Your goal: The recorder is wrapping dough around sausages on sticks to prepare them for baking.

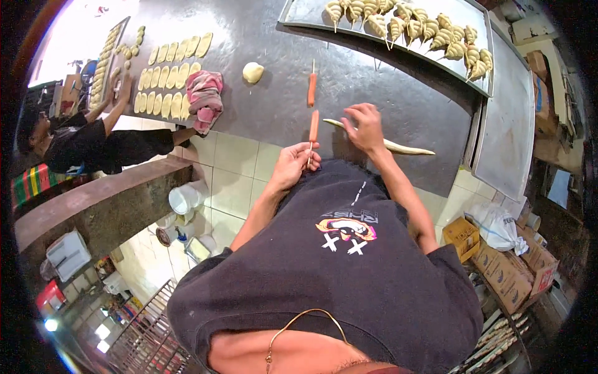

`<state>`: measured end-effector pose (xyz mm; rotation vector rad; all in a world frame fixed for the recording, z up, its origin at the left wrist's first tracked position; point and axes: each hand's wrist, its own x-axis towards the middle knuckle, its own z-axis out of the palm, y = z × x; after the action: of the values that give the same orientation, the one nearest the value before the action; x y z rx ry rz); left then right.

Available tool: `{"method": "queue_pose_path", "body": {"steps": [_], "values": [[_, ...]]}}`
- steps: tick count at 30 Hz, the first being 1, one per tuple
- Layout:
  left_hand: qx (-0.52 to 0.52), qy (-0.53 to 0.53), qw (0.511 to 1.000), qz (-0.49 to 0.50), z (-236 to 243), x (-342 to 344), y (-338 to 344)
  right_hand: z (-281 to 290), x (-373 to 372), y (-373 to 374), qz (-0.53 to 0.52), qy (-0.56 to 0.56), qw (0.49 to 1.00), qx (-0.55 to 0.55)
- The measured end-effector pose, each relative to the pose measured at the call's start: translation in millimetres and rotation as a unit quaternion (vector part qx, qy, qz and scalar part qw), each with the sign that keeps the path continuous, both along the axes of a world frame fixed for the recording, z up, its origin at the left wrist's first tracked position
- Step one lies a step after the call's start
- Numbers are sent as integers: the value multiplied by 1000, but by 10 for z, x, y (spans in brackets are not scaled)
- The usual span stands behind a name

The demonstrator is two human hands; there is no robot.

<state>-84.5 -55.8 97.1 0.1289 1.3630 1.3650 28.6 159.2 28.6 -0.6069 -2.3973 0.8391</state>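
My left hand [295,166] is closed around the thin stick of a sausage [314,126], which points away from me over the table's near edge. A second skewered sausage [311,91] lies just beyond it, its stick pointing away. Over a long, tapered dough strip [408,148] is my right hand [365,129], thumb and fingers apart with nothing between them. The hand hides the strip's middle, so I cannot tell whether it touches the dough. A pale dough ball [253,73] sits on the table farther left.
A metal tray [389,51] of dough-wrapped sticks stands far right on the grey table [274,37]. At left are rows of flattened dough pieces [164,77] and a pink cloth [204,96]. A co-worker [93,140] works at the left end. Cardboard boxes [507,274] stand at right.
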Motion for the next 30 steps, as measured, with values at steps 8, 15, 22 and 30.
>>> {"method": "queue_pose_path", "body": {"steps": [8, 15, 22, 30], "values": [[6, -20, 995, 94, -217, -200, 344, -90, -247, -133, 53, -22, 998, -4], [-13, 197, 979, -51, -470, -142, 767, 572, -39, -315, -47, 48, 943, -325], [-39, 372, 923, -88, -77, -4, 953, 600, 71, -273, -105, 7, 953, -283], [-3, 396, 914, -91, -242, -79, 923, 589, 168, -212, -49, 21, 961, -272]]}}
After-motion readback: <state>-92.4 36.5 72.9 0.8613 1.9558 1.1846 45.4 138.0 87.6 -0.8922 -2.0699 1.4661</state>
